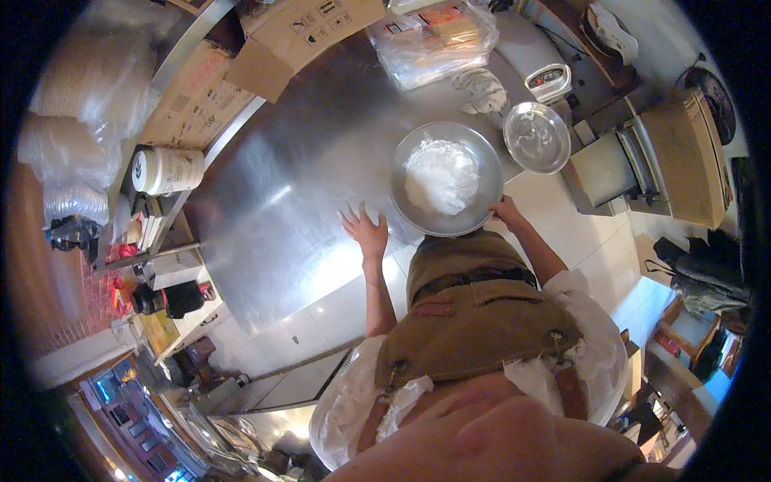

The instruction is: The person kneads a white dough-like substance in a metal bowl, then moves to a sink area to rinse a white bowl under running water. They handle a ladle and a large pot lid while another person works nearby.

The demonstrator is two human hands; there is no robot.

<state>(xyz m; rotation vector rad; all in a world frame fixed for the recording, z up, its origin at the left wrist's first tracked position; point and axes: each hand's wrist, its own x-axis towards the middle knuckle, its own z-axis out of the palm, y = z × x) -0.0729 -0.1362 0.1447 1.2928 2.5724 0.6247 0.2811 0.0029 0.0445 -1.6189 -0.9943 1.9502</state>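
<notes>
A wide metal bowl [403,199] holds a mound of white powder [443,175], which looks like flour. My right hand [506,212] grips the bowl's rim at its near right side. To the left of the bowl, my left hand [365,232] is over the front part of the stainless steel table [271,162], fingers spread and holding nothing. Whether the left fingertips touch the steel, I cannot tell. A second, smaller metal bowl [536,138] stands just right of the large one.
A crumpled cloth [482,90] lies behind the bowls, near a white kitchen scale [548,83]. Plastic-wrapped packages [433,42] sit at the back. A metal shelf along the left carries a white tub [167,172] and cardboard boxes [193,99]. Another cardboard box [683,159] stands at right.
</notes>
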